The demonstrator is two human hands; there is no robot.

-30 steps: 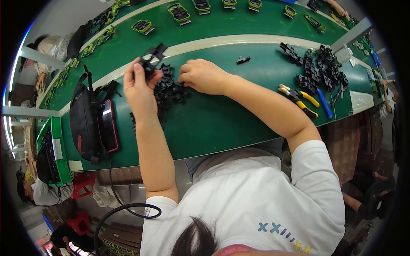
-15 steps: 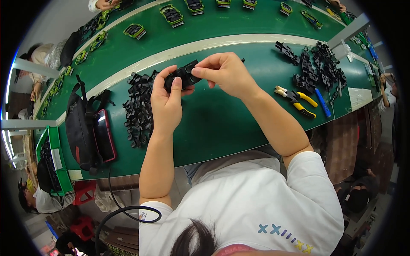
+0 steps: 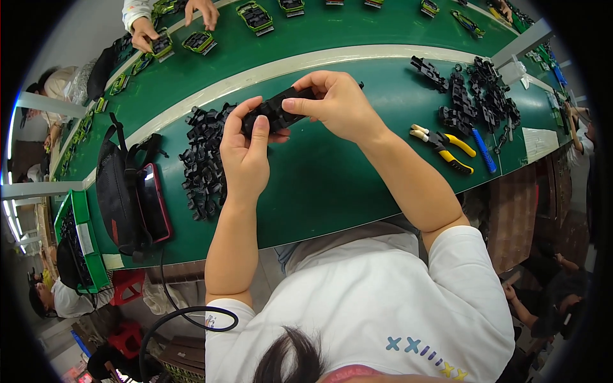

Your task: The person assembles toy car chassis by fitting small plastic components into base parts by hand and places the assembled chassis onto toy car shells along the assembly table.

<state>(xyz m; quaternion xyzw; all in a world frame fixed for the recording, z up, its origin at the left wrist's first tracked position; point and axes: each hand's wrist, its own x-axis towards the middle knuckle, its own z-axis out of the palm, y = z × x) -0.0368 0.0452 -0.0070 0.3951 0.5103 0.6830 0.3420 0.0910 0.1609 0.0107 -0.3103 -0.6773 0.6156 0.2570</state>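
Black part (image 3: 276, 110) between both grips

The black plastic part (image 3: 276, 113) is largely covered by the left hand (image 3: 246, 153) and the right hand (image 3: 338, 105) gripping it, so its full shape cannot be made out. The pile of black parts (image 3: 203, 159) is too small to tell pieces apart. Green trays (image 3: 255, 16) run off the top edge. A co-worker's hands (image 3: 145, 32) are cut off at the wrists.
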